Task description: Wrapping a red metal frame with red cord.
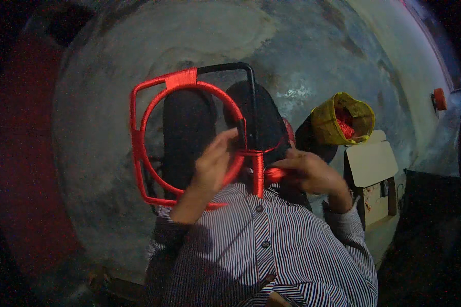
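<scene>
A squarish metal frame (252,92) with rounded corners lies across my lap, with a round ring (149,110) inside it. Bright orange-red cord wraps most of both; the frame's upper right and a short piece of the ring are bare black. My left hand (212,162) lies at the ring's right side, fingers stretched out along its bare piece; its thumb is hidden. A bundle of orange cord (275,174) is pinched in my right hand (310,171), just right of the frame's wrapped right bar. A thin strand crosses from that bar to the ring.
At the right stands a yellow bucket-like container (325,123) holding more orange cord (345,124). Beside it is a pale boxy object (371,163) with a flat top. A grey, stained floor (205,30) surrounds my legs. A small orange round thing (438,99) sits by the right wall.
</scene>
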### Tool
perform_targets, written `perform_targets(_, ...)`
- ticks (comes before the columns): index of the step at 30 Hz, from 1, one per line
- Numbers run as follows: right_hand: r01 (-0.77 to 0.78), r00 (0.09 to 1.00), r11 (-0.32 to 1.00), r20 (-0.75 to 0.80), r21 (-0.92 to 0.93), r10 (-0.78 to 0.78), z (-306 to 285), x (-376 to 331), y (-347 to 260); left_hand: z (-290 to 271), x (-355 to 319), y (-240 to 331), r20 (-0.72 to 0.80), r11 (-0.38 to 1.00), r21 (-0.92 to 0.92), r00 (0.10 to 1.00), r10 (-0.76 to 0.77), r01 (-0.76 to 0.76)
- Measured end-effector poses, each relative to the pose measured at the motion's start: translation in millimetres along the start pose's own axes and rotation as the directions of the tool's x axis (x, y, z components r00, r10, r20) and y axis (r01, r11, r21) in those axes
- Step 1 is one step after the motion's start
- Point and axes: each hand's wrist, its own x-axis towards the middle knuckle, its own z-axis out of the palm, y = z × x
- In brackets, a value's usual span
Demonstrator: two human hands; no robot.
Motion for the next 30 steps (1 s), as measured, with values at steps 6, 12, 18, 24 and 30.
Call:
perform_targets(6,-0.079,0.983,0.977,-0.148,0.198,0.11,21,65,-24,-9,2,-1,-0.203,0.979,0.013,0.959,-0.197,0.204)
perform_targets(12,0.055,0.885,0.935,-0.45,0.35,0.116,15,60,5,-25,4,-11,-0.447,0.962,0.207,0.892,-0.069,0.178)
perform_targets(18,0.065,0.752,0.928,-0.594,-0.367,-0.288,14,87,-37,3,-16,-7,-0.284,0.739,0.672,0.905,0.318,-0.049)
perform_targets(24,0.135,0.808,0.952,-0.587,0.275,0.055,-6,67,-27,-1,-11,-9,-0.212,0.806,0.563,0.91,0.357,-0.185)
perform_targets(30,-0.215,0.976,0.951,0.037,0.222,0.212,-48,-4,6,-6,-5,0,-0.386,0.911,0.412,0.903,0.187,-0.013)
